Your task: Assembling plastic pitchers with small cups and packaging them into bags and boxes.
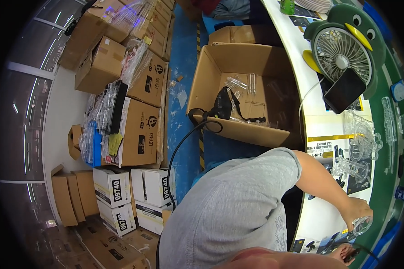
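My left hand point(355, 212) reaches across the white worktable, its fingers closed on a clear ring-shaped plastic piece point(362, 225). Close to it, at the lower edge, my right hand point(342, 252) is curled round a small dark object point(352, 256) whose kind I cannot make out. A black cord point(368, 252) passes beside that hand. Farther along the table lie more clear plastic pieces point(363, 143), with rings and tubes, in a loose heap. Part of my right hand is cut off by the frame and my own body.
A penguin-shaped fan point(342, 61) stands on the table point(312, 130), a black phone point(344, 91) leaning on it. Beside the table an open carton point(247, 131) holds clear tubes and a black strap bag point(221, 104). Stacked cartons point(143, 130) line the blue floor point(182, 154).
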